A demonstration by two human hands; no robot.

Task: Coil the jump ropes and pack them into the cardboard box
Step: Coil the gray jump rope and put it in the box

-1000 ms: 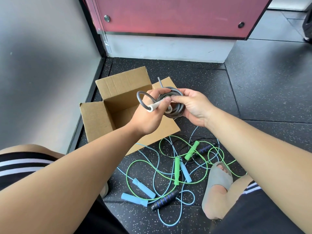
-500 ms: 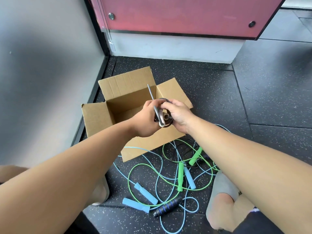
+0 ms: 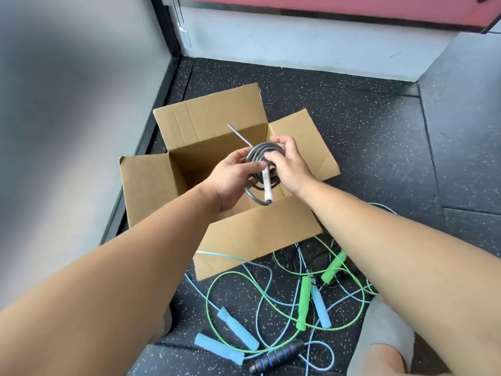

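A coiled grey jump rope (image 3: 260, 154) with a white handle (image 3: 267, 187) hangs over the open cardboard box (image 3: 230, 234). My left hand (image 3: 230, 177) grips the coil from the left, and my right hand (image 3: 290, 165) grips it from the right with fingers curled over its top. One grey rope end sticks up toward the box's back flap. On the floor in front of the box lie tangled loose ropes: a green rope with green handles (image 3: 303, 305), a light blue rope with blue handles (image 3: 237, 328), and a black handle with blue rings (image 3: 279, 355).
The box stands on dark speckled rubber flooring (image 3: 366, 131), close to a grey wall (image 3: 67, 104) on the left. A white base and red panel run along the back. My foot in a grey slipper (image 3: 382, 332) rests at the lower right beside the ropes.
Both hands have carried the grey coil forward and down, from above the box's front flap to over its opening. The white handle now points down toward the near box wall.
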